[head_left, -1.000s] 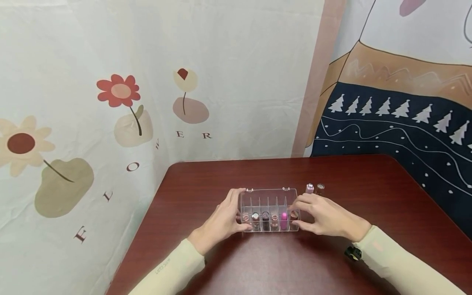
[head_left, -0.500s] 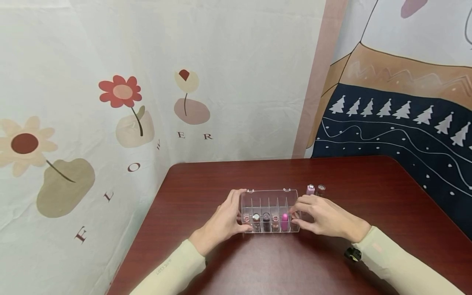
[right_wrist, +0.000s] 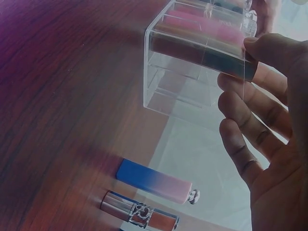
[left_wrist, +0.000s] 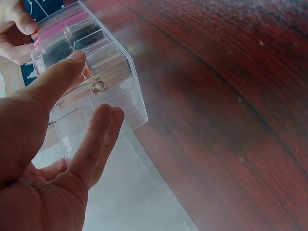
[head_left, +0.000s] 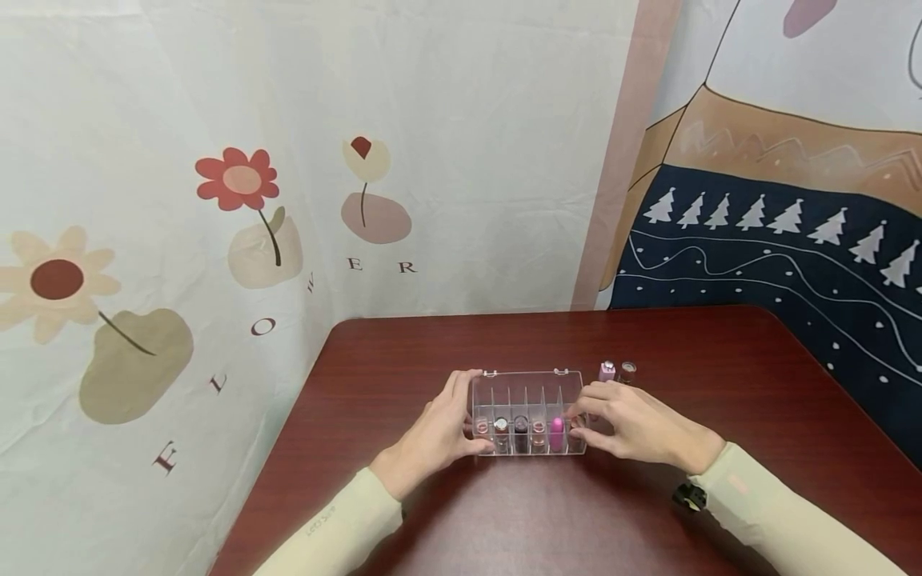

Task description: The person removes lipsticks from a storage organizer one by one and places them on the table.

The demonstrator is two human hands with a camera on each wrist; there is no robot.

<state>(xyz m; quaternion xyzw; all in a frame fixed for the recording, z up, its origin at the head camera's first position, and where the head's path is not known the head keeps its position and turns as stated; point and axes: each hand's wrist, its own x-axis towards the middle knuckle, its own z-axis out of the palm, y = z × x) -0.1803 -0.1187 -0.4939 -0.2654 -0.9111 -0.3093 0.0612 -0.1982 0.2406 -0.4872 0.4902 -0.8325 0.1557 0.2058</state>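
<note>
A clear divided box (head_left: pixel 533 392) stands on the table, with a row of lip tubes upright in its front compartments. A pink tube (head_left: pixel 557 434) and a black tube (head_left: pixel 521 436) are among them. My left hand (head_left: pixel 432 428) holds the box's left side, thumb at the front and fingers towards the back. At the right end, my right hand (head_left: pixel 641 420) pinches the top of a dark lipstick (right_wrist: pixel 204 60) between thumb and index finger. That lipstick sits inside the end compartment; its other fingers spread beside the wall. The back compartments hold nothing visible.
Behind my right hand stand a blue-to-pink square lipstick (right_wrist: pixel 154 180) and a lip gloss (right_wrist: pixel 139 210) with a metallic base. The reddish-brown table (head_left: pixel 403 352) meets a printed cloth backdrop (head_left: pixel 468 200) at its far and left edges.
Both hands stay at the box in nearly the same pose, and the box keeps its place. The head view shifts very slightly.
</note>
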